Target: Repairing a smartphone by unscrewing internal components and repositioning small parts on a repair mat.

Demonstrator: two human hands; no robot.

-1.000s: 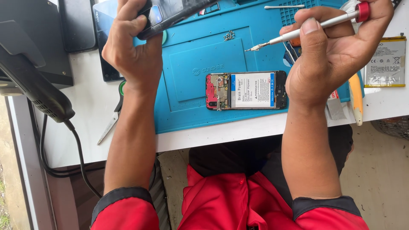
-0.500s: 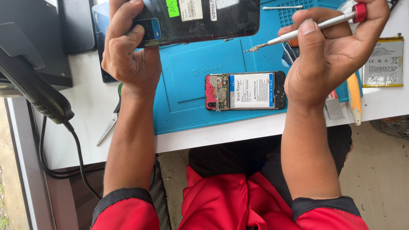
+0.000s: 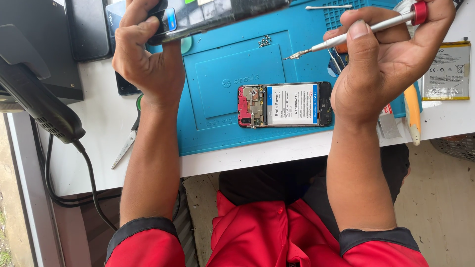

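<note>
While the opened phone (image 3: 284, 105) lies flat near the front edge of the blue mat (image 3: 222, 79), both hands are raised above the mat's far half. Left hand (image 3: 146, 64) is clenched around a dark back cover (image 3: 222, 15), held tilted over the mat's far-left corner and running out of frame. Right hand (image 3: 391, 59) grips a screwdriver (image 3: 356, 32), tip pointing left, well above the phone and apart from it. Loose screws (image 3: 264, 41) sit on the mat beyond the phone. Bare mat lies left of the phone. Off the mat's left edge lie scissors (image 3: 126, 143); past its right edge, a spare battery (image 3: 448, 71) and a yellow tool (image 3: 411, 116) overhanging the table edge.
</note>
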